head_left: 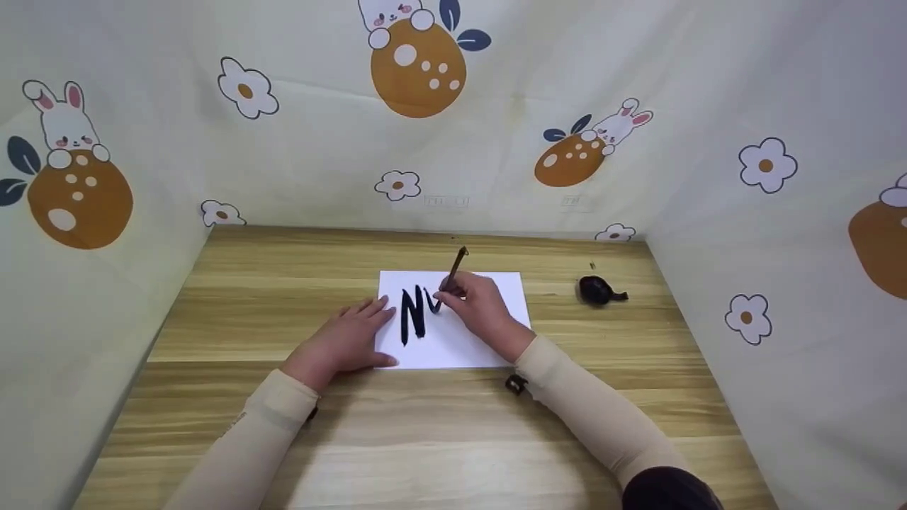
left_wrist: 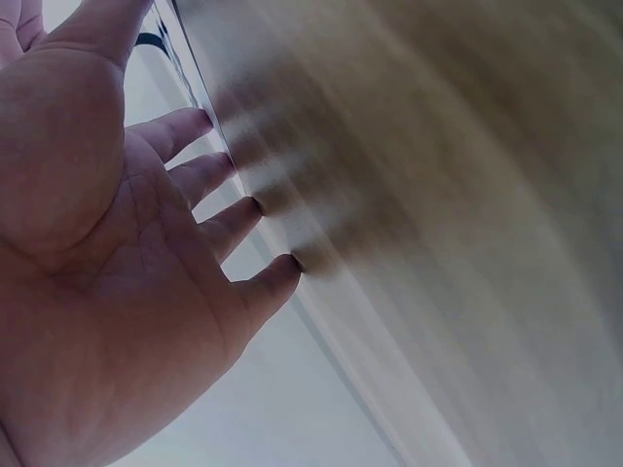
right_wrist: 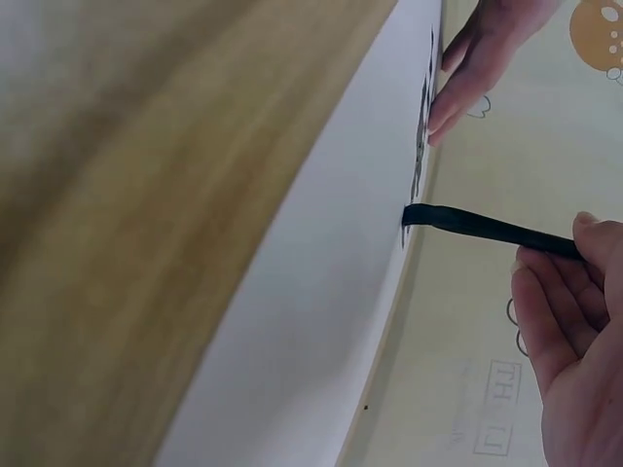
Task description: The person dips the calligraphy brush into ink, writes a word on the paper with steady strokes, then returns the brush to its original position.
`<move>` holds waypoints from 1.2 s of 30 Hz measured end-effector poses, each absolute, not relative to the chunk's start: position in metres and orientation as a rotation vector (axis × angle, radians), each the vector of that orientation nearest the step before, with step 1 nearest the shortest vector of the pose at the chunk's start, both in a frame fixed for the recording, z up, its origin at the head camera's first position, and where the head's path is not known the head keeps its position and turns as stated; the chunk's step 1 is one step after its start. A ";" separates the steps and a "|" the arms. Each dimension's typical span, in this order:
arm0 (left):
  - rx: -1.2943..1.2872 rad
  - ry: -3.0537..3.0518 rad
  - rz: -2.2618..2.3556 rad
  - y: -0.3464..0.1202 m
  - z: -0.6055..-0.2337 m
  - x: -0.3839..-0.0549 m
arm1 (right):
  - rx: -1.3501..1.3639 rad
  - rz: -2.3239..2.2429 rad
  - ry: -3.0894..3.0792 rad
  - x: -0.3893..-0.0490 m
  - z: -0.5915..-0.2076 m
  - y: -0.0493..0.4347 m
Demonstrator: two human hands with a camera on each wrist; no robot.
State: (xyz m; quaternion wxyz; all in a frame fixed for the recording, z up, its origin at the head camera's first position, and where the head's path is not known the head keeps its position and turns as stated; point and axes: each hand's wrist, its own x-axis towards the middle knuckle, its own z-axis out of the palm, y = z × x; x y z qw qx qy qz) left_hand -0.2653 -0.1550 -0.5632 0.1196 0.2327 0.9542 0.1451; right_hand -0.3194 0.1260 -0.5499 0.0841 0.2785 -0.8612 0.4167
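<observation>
A white sheet of paper (head_left: 460, 348) lies on the wooden table, with a thick black N (head_left: 413, 315) painted on its left half. My right hand (head_left: 485, 308) pinches a dark slim paintbrush (head_left: 455, 266) between thumb and fingers. The brush's black tip (right_wrist: 417, 215) meets the paper in the right wrist view, at a fresh black stroke (head_left: 434, 304) just right of the N. At the sheet's left edge rests my left hand (head_left: 346, 338), fingers spread and fairly straight, thumb on the lower left corner.
A black rounded vessel (head_left: 595, 290) with a short handle or spout stands on the table (head_left: 425, 439), right of the paper. Cloth walls (head_left: 312, 163) with rabbit and flower prints enclose the table at the back and both sides.
</observation>
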 end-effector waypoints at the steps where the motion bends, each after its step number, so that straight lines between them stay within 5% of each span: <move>1: 0.676 2.788 0.419 -0.155 -0.564 -0.265 | 0.836 1.248 -2.572 -0.318 -0.550 0.127; 36: 0.651 2.785 0.393 -0.154 -0.563 -0.265 | 0.902 1.228 -2.656 -0.296 -0.542 0.141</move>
